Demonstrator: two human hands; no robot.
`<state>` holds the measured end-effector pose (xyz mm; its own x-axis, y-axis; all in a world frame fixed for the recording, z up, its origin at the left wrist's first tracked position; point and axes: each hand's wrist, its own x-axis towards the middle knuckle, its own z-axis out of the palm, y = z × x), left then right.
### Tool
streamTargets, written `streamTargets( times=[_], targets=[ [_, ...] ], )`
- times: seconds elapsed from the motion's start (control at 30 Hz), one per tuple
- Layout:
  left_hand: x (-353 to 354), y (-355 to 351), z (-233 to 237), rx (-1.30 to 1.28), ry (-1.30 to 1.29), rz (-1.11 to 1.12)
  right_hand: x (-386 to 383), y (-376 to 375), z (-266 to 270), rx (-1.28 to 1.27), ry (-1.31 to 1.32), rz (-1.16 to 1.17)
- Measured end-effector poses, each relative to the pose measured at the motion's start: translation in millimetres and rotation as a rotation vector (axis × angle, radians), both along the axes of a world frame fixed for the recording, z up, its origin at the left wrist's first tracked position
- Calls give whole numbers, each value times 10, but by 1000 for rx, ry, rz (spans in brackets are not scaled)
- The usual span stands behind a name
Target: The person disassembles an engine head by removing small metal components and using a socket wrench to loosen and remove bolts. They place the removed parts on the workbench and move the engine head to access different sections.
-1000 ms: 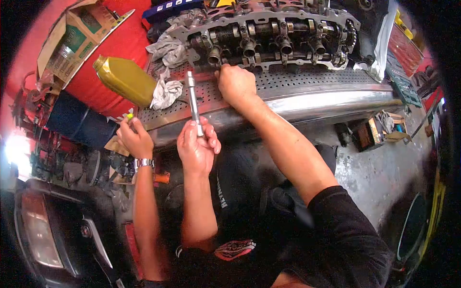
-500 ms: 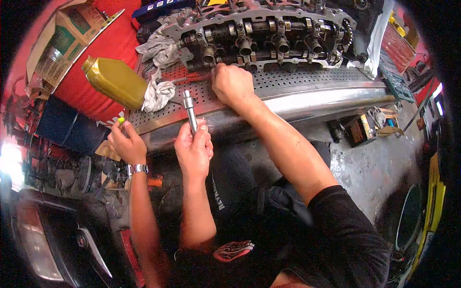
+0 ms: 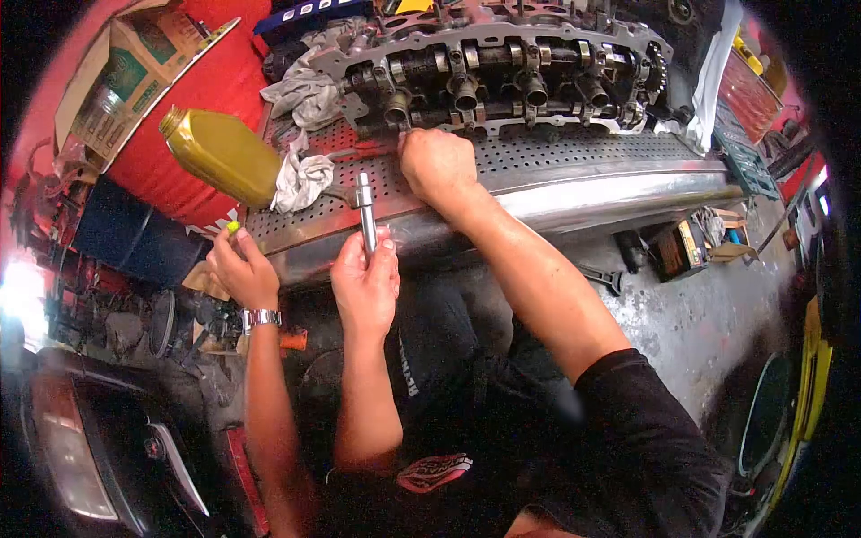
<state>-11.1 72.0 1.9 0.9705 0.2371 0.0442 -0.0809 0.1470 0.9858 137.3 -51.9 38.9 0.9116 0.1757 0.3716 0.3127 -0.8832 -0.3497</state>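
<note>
My left hand (image 3: 366, 285) is closed round the lower end of a socket extension (image 3: 366, 213), which points up and carries a wider socket at its top. My right hand (image 3: 439, 169) is a closed fist at the lower left edge of a cylinder head (image 3: 502, 76). Its fingertips face the metal there, and whatever they grip is hidden. The head lies on a perforated metal bench top (image 3: 556, 154), its camshaft and several round tubes facing me. Left of my left hand, another person's hand (image 3: 247, 269) with a wristwatch pinches a small yellow-green piece (image 3: 233, 227).
A gold oil bottle (image 3: 220, 157) leans beside crumpled rags (image 3: 303, 179) at the bench's left end. Behind it, a red drum (image 3: 202, 99) carries a cardboard box (image 3: 126, 76). A car's rear light (image 3: 67, 448) stands at lower left. Another box (image 3: 686, 247) sits on the floor at right.
The whole view has shifted slightly, with the bench and cylinder head appearing a little lower and further right. Both hands keep their grips. A dark tool on the floor shows beside my right forearm.
</note>
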Motion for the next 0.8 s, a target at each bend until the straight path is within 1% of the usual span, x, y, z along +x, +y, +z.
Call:
streamTargets(
  times=[0.03, 0.13, 0.23, 0.33, 0.4, 0.47, 0.53, 0.57, 0.63, 0.67, 0.7, 0.73, 0.77, 0.8],
  targets=[
    [20, 23, -34, 19, -1, 0, 10, -10, -31, 31, -37, 14],
    [26, 30, -13, 54, 17, -15, -88, -9, 2, 132, -99, -75],
    [10, 27, 21, 44, 48, -20, 5, 25, -60, 94, -113, -86],
    [-53, -26, 147, 21, 78, -54, -7, 3, 8, 28, 11, -25],
    [-72, -31, 138, 25, 82, -44, 39, -3, -47, 42, -36, -18],
    [-90, -25, 118, 14, 70, -40, 22, -15, -49, 73, -11, -12],
    [-115, 6, 125, 56, 54, -26, -158, -113, 30, 67, -127, 101],
    [-131, 34, 142, 86, 45, -23, -313, -222, 102, 160, -150, 130],
    [-152, 144, 111, 96, 29, -8, -616, -610, 286, 361, -438, 176],
    [-174, 163, 140, 106, 34, 28, -624, -894, 319, 454, -766, 147],
    [-168, 202, 107, 99, 33, 56, -574, -1257, 379, 454, -982, 43],
    [-147, 239, 76, 91, 32, 85, -515, -1628, 423, 514, -1104, -99],
    [-117, 267, 51, 85, 35, 95, -439, -2023, 430, 615, -1055, -196],
    [-90, 281, 35, 41, 4, 68, -329, -2414, 409, 678, -912, -293]
  ],
)
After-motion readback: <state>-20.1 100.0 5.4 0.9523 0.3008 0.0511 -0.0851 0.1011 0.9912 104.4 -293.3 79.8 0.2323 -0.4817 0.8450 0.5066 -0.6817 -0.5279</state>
